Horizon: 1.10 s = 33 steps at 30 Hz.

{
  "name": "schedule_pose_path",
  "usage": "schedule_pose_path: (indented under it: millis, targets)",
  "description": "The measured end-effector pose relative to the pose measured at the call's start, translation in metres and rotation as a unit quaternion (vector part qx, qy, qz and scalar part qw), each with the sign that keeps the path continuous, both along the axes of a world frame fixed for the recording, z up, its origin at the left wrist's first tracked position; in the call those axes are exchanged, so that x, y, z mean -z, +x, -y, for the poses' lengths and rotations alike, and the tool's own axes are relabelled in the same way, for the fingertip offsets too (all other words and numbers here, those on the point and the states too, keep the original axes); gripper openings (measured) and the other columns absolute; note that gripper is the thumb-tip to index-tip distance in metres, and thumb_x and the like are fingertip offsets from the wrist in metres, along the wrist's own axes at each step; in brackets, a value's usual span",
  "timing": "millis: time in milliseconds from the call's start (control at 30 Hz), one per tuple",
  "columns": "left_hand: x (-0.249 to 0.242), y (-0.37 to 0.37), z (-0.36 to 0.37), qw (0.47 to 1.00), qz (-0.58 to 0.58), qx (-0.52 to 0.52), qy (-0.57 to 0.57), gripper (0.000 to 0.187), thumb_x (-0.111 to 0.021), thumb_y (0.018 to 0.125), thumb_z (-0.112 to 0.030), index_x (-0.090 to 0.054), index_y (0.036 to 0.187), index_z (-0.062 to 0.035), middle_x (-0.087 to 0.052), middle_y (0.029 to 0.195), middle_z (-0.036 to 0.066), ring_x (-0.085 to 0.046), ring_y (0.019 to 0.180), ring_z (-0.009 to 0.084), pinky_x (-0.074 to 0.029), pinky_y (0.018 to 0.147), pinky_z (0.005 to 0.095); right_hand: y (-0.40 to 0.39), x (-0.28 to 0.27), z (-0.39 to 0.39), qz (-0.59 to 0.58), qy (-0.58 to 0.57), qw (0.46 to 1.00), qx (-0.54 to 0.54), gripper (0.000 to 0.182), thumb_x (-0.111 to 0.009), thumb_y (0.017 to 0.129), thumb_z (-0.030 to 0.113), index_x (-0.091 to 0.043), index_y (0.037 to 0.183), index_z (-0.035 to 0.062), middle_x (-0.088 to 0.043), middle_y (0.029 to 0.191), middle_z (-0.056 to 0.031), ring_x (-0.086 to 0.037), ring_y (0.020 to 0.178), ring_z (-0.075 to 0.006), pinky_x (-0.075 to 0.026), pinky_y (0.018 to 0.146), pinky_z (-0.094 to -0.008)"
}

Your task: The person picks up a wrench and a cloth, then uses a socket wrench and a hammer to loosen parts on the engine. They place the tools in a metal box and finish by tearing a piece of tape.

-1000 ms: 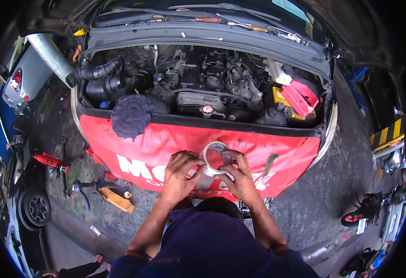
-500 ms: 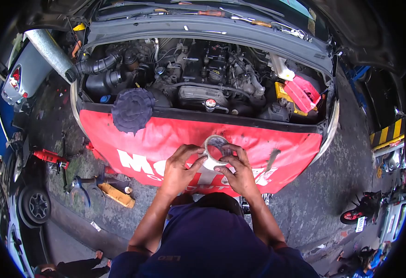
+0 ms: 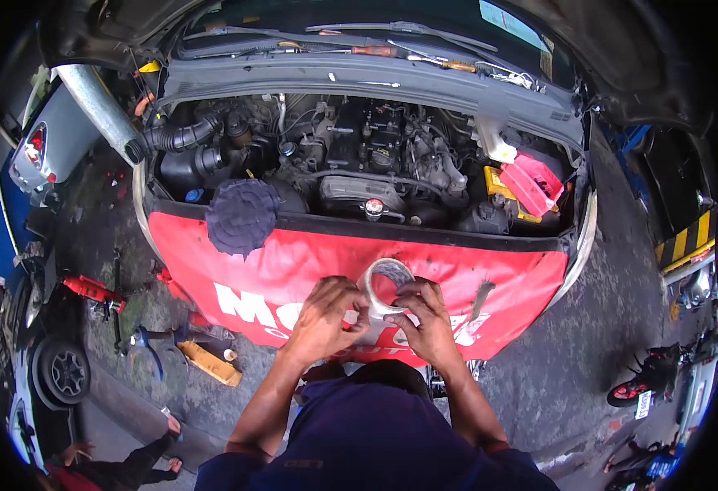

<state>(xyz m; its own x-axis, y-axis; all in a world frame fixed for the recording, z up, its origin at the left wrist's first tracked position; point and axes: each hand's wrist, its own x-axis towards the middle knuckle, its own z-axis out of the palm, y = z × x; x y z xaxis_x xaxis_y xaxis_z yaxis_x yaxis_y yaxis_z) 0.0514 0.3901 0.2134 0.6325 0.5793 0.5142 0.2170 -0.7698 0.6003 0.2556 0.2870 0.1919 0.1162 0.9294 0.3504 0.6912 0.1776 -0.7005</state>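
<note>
A whitish roll of tape [image 3: 388, 282] is held up in front of the red cover, its open ring facing me. My right hand [image 3: 426, 317] grips the roll's right side between thumb and fingers. Beside its left edge, my left hand [image 3: 326, 315] has curled fingers, the thumb and fingertips drawn together. Whether the left fingertips pinch the tape's loose end cannot be made out. Behind both hands, the red cover [image 3: 203, 245] with white lettering hangs over the car's front.
Beyond the cover lies the open engine bay [image 3: 363, 155]. A dark cloth bundle [image 3: 243, 214] rests on its front edge, and a pink-red piece [image 3: 531, 184] lies by the yellow battery. Screwdrivers [image 3: 373, 51] lie below the windshield. A red jack [image 3: 93, 289] stands left on the floor; another person [image 3: 130, 454] is lower left.
My left hand has come off the roll's left rim and curled its fingers in lower beside it. My right hand keeps the roll. The view has shifted slightly.
</note>
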Motion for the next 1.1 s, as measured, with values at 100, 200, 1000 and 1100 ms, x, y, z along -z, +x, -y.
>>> schedule_pose_path:
  millis: [100, 200, 1000, 1100]
  targets:
    - [0.001, 0.003, 0.007, 0.992, 0.032, -0.016, -0.119, 0.022, -0.075, 0.078, 0.0, -0.065, 0.097, -0.0028, -0.069, 0.095, 0.01, -0.07, 0.093, 0.0257, -0.054, 0.087, 0.0398, -0.001, -0.003, -0.002, -0.02, 0.005, 0.999, 0.033, 0.028, -0.085, 0.076, 0.012, -0.071, 0.099, 0.0018, -0.064, 0.11, -0.0089, -0.057, 0.113, -0.0292, -0.049, 0.096, -0.0407]
    - [0.003, 0.004, 0.007, 0.974, 0.066, -0.053, -0.209, 0.024, -0.074, 0.088, -0.004, -0.067, 0.11, -0.0001, -0.07, 0.1, 0.013, -0.07, 0.096, 0.0217, -0.056, 0.088, 0.037, 0.002, -0.006, -0.003, -0.04, -0.007, 0.998, 0.049, 0.027, -0.084, 0.078, 0.013, -0.072, 0.099, 0.0006, -0.064, 0.109, -0.0096, -0.058, 0.111, -0.0295, -0.048, 0.096, -0.0406]
    - [0.001, -0.003, -0.004, 0.981, 0.005, -0.102, -0.164, 0.011, -0.077, 0.087, -0.01, -0.075, 0.095, -0.002, -0.073, 0.09, 0.01, -0.068, 0.09, 0.027, -0.054, 0.082, 0.0386, -0.012, -0.02, -0.006, -0.135, -0.143, 0.98, -0.003, 0.037, -0.081, 0.087, 0.026, -0.068, 0.108, -0.0024, -0.068, 0.099, -0.0136, -0.067, 0.095, -0.0293, -0.053, 0.082, -0.0407]
    - [-0.004, -0.004, -0.002, 0.981, -0.006, -0.118, -0.155, 0.012, -0.077, 0.087, -0.011, -0.075, 0.095, -0.0021, -0.073, 0.091, 0.01, -0.069, 0.089, 0.0274, -0.054, 0.082, 0.0385, -0.009, -0.027, -0.01, -0.084, -0.113, 0.99, -0.029, 0.038, -0.08, 0.087, 0.027, -0.069, 0.111, 0.0002, -0.07, 0.103, -0.0137, -0.066, 0.096, -0.0297, -0.054, 0.082, -0.0406]
